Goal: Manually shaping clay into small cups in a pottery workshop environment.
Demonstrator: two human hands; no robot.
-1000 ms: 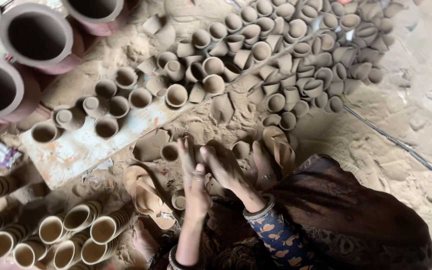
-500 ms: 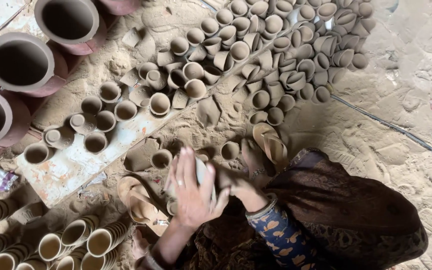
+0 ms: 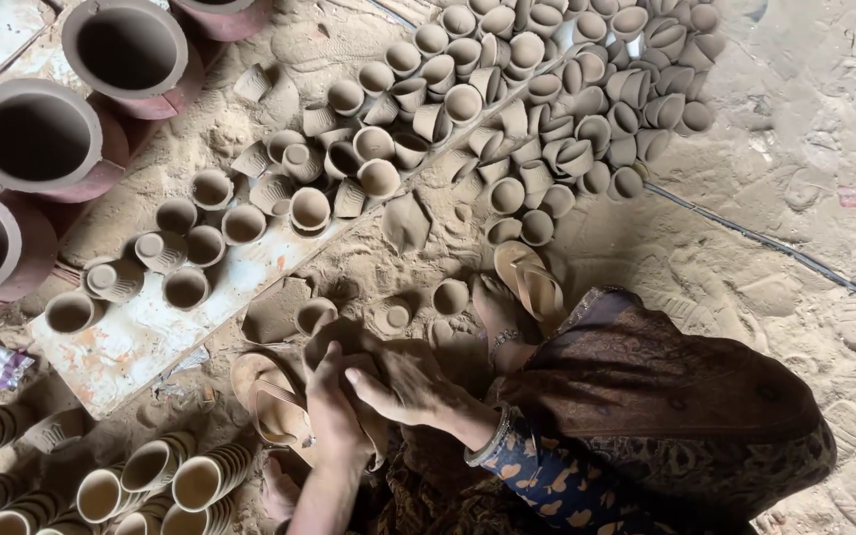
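Note:
My two hands meet low in the middle, over the sandy ground in front of my feet. My left hand (image 3: 332,404) reaches up from the bottom edge and cups a brown clay piece (image 3: 341,340) from the left. My right hand (image 3: 406,382), with a bangle at the wrist and a patterned sleeve, presses against the same piece from the right. My fingers hide most of the piece, so I cannot tell its shape. Small clay cups (image 3: 451,295) stand on the sand just beyond my hands.
A pale board (image 3: 141,332) at left carries several small clay cups. A large heap of cups (image 3: 537,89) lies at the top. Big reddish pots (image 3: 129,50) stand top left, stacked cups (image 3: 151,476) bottom left. Sandals (image 3: 532,282) are on my feet; a cable (image 3: 775,248) crosses the sand.
My hands were spread apart with fingers up; now they have come together and closed on the clay piece. The view has shifted down and to the right.

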